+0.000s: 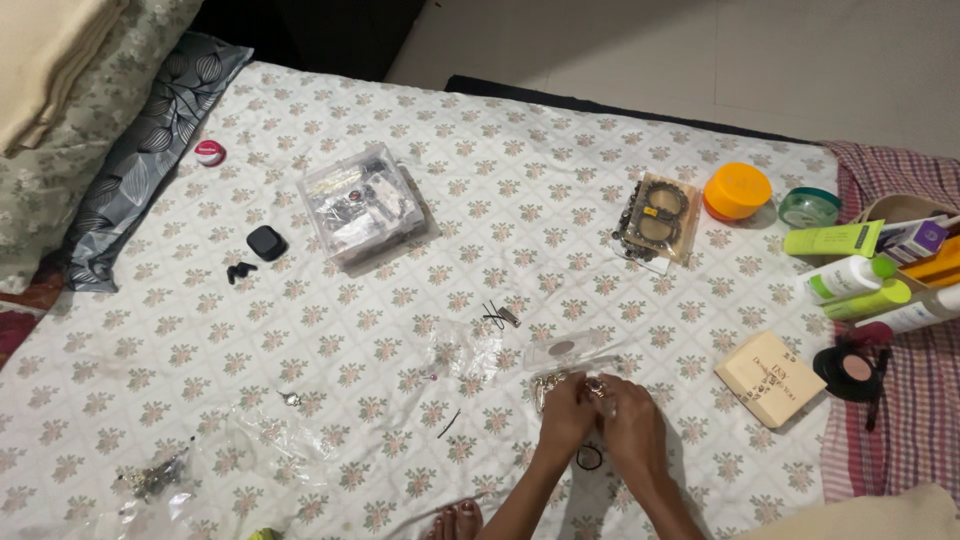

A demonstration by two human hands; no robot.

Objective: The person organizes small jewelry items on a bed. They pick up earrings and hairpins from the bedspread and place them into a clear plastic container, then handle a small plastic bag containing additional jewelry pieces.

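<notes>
My left hand and my right hand are close together low on the bed, fingers pinched around small shiny jewellery pieces on the floral sheet. What each hand grips is too small to tell apart. A clear small plastic pouch lies just beyond the fingertips. A black hair tie lies between my wrists. Black hairpins rest a little further up.
A clear plastic box of trinkets, a card of bangles, an orange jar, a green tin, tubes and bottles, a beige box, a blush compact, a black case, pillows, empty plastic bags.
</notes>
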